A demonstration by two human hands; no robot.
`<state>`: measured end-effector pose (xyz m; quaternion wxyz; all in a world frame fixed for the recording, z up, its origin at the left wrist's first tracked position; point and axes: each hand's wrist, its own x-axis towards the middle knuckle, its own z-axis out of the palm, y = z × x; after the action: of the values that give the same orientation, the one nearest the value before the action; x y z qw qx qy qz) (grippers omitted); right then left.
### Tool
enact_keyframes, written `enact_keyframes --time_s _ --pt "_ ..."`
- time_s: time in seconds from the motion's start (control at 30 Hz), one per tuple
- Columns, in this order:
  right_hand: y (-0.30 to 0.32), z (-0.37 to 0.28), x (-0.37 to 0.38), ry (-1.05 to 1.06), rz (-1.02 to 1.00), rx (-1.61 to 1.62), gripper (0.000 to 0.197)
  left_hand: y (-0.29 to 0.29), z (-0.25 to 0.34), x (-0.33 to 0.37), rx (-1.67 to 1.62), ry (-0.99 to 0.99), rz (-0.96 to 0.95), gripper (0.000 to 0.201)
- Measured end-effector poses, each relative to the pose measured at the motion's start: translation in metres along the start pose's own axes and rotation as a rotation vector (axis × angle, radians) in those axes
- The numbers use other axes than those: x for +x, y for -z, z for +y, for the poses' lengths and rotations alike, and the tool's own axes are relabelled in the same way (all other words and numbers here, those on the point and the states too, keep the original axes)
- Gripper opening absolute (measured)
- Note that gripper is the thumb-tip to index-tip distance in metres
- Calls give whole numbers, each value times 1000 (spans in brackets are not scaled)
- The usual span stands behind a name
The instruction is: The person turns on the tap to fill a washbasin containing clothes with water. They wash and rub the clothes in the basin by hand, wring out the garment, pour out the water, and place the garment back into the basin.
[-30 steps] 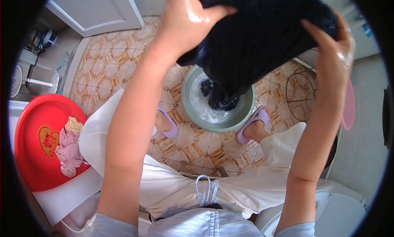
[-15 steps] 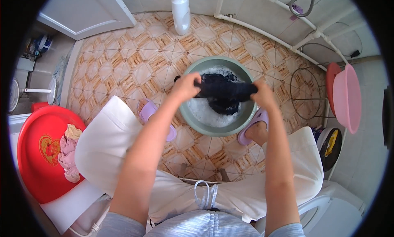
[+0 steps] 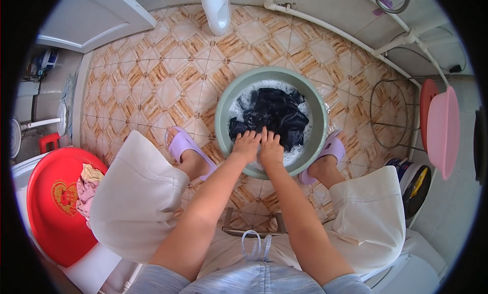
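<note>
A dark, wet garment point(image 3: 277, 111) lies crumpled in sudsy water inside a grey-green basin point(image 3: 322, 116) on the floor between my feet. My left hand point(image 3: 246, 146) rests on the garment's near edge, fingers stretched forward over the cloth. Close beside it, my right hand point(image 3: 271, 149) lies on the same edge, its fingers also extended. Both hands are inside the basin's near rim, almost touching each other. White foam point(image 3: 244, 98) rings the cloth.
A white bottle point(image 3: 216, 11) stands beyond the basin. To the left, a red basin point(image 3: 51, 212) holds pink and cream cloth point(image 3: 87, 189). A pink basin point(image 3: 444, 134) leans at the right wall beside a wire rack point(image 3: 389, 113). Purple slippers point(image 3: 333, 147) flank the green basin.
The garment, held stretched between my two hands before, now lies down in the suds. Both hands have come together and moved nearer to me, letting go of its ends.
</note>
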<state>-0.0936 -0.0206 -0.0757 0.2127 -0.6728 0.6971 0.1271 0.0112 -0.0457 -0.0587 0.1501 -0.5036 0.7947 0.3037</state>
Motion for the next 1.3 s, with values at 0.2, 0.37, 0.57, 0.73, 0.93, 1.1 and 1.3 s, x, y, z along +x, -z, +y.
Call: enact_keyframes --time_s 0.2,0.37,0.57,0.73,0.93,1.1,1.3 --pt "31 38 19 150 -137 116 70 7 -22 4 187 -46 208 25" --pt "40 76 13 142 -65 423 55 78 -6 -16 355 -2 246 18" --pt "100 77 -27 -63 -31 1311 49 121 17 -38 -406 -256 467 33" --pt "172 27 -66 287 121 1640 77 176 70 -65 -735 -631 552 26" --pt "251 10 -65 303 461 1353 29 198 65 -84 -924 -741 927 68" --pt "358 -17 -107 408 605 1626 21 208 83 -89 -945 -778 1047 97" --pt "462 -33 -164 674 913 1568 23 180 110 -58 -1014 -271 1183 39"
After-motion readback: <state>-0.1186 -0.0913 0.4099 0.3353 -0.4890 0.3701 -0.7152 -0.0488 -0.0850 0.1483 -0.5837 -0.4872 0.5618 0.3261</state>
